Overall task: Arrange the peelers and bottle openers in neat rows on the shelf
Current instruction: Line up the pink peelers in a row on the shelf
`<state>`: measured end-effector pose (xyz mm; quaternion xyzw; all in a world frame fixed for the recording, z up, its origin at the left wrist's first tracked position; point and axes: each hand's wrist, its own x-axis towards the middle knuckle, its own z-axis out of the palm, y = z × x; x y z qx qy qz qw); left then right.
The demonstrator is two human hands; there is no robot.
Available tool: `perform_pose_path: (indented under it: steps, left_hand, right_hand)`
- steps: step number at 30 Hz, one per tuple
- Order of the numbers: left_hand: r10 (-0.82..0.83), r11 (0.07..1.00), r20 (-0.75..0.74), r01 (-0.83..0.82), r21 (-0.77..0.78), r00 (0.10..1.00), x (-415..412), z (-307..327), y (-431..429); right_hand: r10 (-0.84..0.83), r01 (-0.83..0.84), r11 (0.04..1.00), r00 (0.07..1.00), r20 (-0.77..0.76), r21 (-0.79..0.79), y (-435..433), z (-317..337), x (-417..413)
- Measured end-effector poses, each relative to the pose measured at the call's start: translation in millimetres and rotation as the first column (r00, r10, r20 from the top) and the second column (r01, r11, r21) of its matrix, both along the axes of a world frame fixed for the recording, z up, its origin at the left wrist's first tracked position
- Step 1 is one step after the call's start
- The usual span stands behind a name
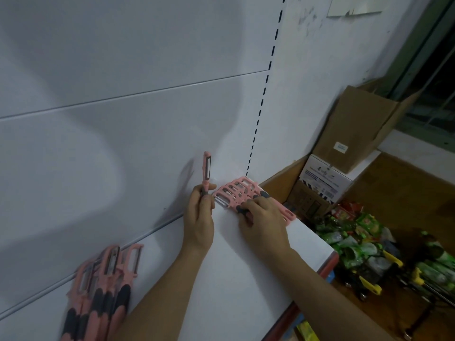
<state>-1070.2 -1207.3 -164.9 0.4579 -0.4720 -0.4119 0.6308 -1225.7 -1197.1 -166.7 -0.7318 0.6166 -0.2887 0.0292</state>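
The white shelf [246, 267] runs along a white back panel [123, 119] to a corner on your right, and beyond its end stand cardboard boxes [357, 129], with green packets [357, 232] lower down. Your left hand [199, 217] grips one pink peeler [206, 168] by its dark handle, blade end up, close to the back panel. Your right hand [264, 226] lies on the row of peelers [234, 190] in the corner, with its fingers bent over the handles; I cannot tell whether it grips them or only presses them down. A bundle of peelers [103, 286] waits at the left, leaning on the panel. I judge that you are building the first row and the task is at an early stage. The next move probably asks you to lay the held peeler flat, just beside the last one, blade end toward the panel and handle parallel to the others, while the right hand keeps the row from sliding. I see no bottle openers here.
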Motion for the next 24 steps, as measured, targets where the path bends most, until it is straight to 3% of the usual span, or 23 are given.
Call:
perform_pose_path:
  steps: [11, 13, 15, 17, 19, 24]
  left_hand:
    - [-0.035, 0.999, -0.060, 0.034, -0.023, 0.998, 0.2, 0.1, 3.1]
    - [-0.056, 0.998, -0.048, 0.055, -0.010, 0.997, 0.7, -2.5, 2.9]
    - [-0.087, 0.996, -0.031, 0.087, -0.001, 0.996, 0.6, -3.7, 1.7]
    - [-0.135, 0.991, 0.022, 0.135, -0.008, 0.991, -0.4, -2.6, 0.8]
    - [-0.205, 0.978, 0.098, 0.208, -0.022, 0.974, -2.8, -2.7, 2.3]
    - [-0.224, 0.968, 0.286, 0.247, -0.046, 0.932, -7.4, 7.7, 10.8]
  right_hand:
    - [0.020, -0.021, 0.999, 1.000, -0.017, -0.030, 2.3, -4.7, 1.0]
    - [-0.007, 0.010, 0.998, 0.999, 0.044, -0.068, 4.7, -0.7, 2.8]
    - [0.037, -0.005, 0.988, 0.978, 0.207, -0.155, 6.5, 10.1, 3.9]
    - [0.179, -0.113, 0.979, 0.872, 0.455, -0.169, 8.1, 26.6, 6.9]
    - [0.234, -0.242, 0.967, 0.717, 0.657, -0.080, 7.6, 42.7, 12.3]
    - [0.119, -0.287, 0.958, 0.461, 0.879, 0.021, 3.9, 51.2, 12.6]
